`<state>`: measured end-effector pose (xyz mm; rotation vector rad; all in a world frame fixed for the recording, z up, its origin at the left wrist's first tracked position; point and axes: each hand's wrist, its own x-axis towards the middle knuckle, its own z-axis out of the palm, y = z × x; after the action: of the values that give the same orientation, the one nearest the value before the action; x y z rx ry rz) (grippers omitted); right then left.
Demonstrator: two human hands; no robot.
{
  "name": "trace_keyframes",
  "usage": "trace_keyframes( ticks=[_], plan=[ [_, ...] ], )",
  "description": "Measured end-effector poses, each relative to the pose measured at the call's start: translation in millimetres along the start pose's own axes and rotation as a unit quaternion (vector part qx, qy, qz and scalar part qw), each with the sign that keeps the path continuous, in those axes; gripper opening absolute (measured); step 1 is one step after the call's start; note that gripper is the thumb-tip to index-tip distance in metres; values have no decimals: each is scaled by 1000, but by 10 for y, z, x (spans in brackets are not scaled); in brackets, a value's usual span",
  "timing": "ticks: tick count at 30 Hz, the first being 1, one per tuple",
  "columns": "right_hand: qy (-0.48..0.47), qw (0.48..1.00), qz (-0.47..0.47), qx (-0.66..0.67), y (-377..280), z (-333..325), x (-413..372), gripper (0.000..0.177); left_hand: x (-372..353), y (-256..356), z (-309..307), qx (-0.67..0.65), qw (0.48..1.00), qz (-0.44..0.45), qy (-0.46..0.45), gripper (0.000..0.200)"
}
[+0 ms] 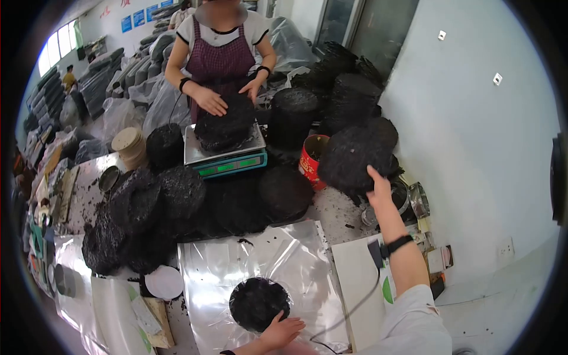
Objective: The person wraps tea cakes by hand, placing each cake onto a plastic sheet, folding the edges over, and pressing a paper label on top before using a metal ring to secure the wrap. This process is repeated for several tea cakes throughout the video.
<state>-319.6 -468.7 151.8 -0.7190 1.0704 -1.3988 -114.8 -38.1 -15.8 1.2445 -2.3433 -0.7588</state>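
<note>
My right hand [380,186] is closed on the edge of a flat, round black sheet [354,155], held up at the right beside a red tin [312,160]. My left hand [283,331] lies with fingers spread at the lower right edge of a round black piece [259,303]. That piece rests on shiny clear film sheets [201,284] at the front of the table. Both wrists wear black bands.
Across the table a co-worker in a checked apron [222,65] has both hands at a black stack on a digital scale [234,164]. Black round stacks [287,192] line the middle. A white disc [164,282] and metal ring [65,280] lie left; a wall [473,148] stands right.
</note>
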Motion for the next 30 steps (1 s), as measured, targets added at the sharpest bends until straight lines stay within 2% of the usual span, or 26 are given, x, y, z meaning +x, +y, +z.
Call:
trace_keyframes(
  ticks=[1,4,5,6,7,8,10,14,16,18,23,25,26,27,28,29,30],
  plan=[
    [-19,1000,12,21,51,-135,-143,62,8,-52,-12,-99,993,0,62,31],
    [-60,996,45,44,241,-485,-685,59,551,-42,-978,-88,964,-39,247,6],
    [-54,996,48,52,292,-547,-902,59,791,-43,-1321,-87,958,-80,262,6],
    [-64,997,39,37,330,-571,-1124,58,1068,-81,-1577,-59,939,-59,335,9],
    [-76,996,30,22,364,-571,-1325,58,1323,-55,-1877,-34,932,-31,359,8],
    [-72,996,34,33,390,-552,-1514,58,1561,-48,-2100,-25,931,30,363,8],
    [-51,996,65,25,466,-538,-1829,58,1936,-21,-2244,-30,934,72,350,9],
    [-71,994,62,50,596,-608,-2151,63,2171,-113,-1931,-3,944,64,323,15],
    [-69,994,66,61,567,-684,-2231,66,2111,-86,-1741,-50,939,17,339,13],
    [-77,993,77,40,535,-791,-2320,67,2059,-63,-1624,-61,945,17,322,10],
    [-42,996,71,34,481,-1287,-2568,68,2183,208,-1295,-62,964,75,249,9],
    [11,999,40,-28,390,-1691,-2694,64,2277,430,-1099,-118,966,73,218,10],
    [69,982,-58,-166,279,-1899,-2763,66,2334,564,-983,-164,965,70,191,10],
    [106,957,-69,-262,119,-2170,-2829,65,2385,697,-815,-235,953,25,191,9],
    [162,918,-134,-336,-73,-2350,-2925,64,2428,829,-667,-286,940,-30,186,9],
    [240,848,-150,-448,-269,-2530,-3039,65,2485,938,-489,-324,928,-43,179,10],
    [292,835,-153,-441,-384,-2742,-3120,70,2535,1003,-320,-360,915,-58,174,11]
  ],
)
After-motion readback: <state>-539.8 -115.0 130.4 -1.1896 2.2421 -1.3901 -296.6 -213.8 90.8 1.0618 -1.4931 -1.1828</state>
